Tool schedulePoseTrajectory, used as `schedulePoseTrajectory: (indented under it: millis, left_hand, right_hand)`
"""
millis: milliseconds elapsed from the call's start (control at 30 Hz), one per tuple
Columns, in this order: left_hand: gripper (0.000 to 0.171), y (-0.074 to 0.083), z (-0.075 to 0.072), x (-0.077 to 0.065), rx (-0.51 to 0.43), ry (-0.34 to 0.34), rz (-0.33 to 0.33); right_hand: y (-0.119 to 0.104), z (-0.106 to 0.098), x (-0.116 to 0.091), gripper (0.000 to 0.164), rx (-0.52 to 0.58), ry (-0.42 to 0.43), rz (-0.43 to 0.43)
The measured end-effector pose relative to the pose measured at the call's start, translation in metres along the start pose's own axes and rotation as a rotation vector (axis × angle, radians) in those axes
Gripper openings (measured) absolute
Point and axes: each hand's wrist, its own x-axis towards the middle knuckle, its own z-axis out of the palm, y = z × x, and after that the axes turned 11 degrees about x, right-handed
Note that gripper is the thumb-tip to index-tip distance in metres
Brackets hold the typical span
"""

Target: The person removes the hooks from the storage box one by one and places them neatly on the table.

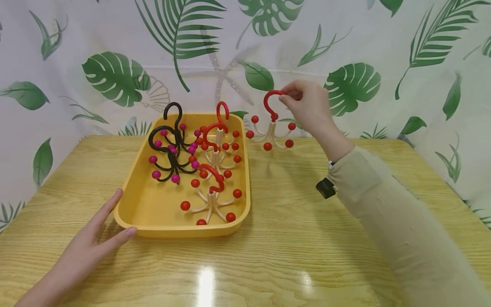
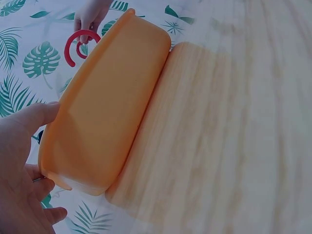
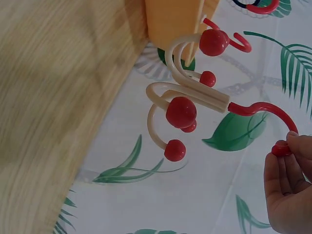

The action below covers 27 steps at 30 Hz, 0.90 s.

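My right hand [image 1: 308, 104] pinches the curved red hook of a claw hanger [image 1: 272, 128], holding it up to the right of the yellow tray [image 1: 163, 209]. The hanger has cream arms tipped with red balls, spread out below the hook. In the right wrist view, thumb and fingers meet near the tip of the red hook [image 3: 270, 108]. At the tray's near left corner, my left hand [image 1: 90, 241] touches the outside, its thumb at the front rim and a finger along the left side. The left wrist view shows the tray's outer wall [image 2: 105, 97] beside that hand.
Inside the tray stand two black hangers [image 1: 173, 158] with magenta balls on the left and three red-hooked cream hangers [image 1: 212, 200] on the right. It sits on a wooden table [image 1: 291, 251]. Behind hangs a white leaf-print cloth [image 1: 122, 25].
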Motion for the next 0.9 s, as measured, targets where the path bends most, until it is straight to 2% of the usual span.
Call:
schedulePoseTrajectory:
  millis: [400,633,900]
  left_hand:
    - [0.087,0.000,0.000,0.000,-0.014,-0.010,-0.005]
    - [0.087,0.000,0.000,0.001,-0.016,-0.015,-0.012]
    - [0.086,0.000,0.000,0.000,-0.016,-0.012,-0.008]
  right_hand:
    - [0.024,0.015,0.004,0.018,-0.013,-0.013,0.026]
    - [0.032,0.020,0.005,0.018,-0.012,-0.035,0.072]
    - [0.045,0.027,0.009,0.017,-0.001,-0.020,0.091]
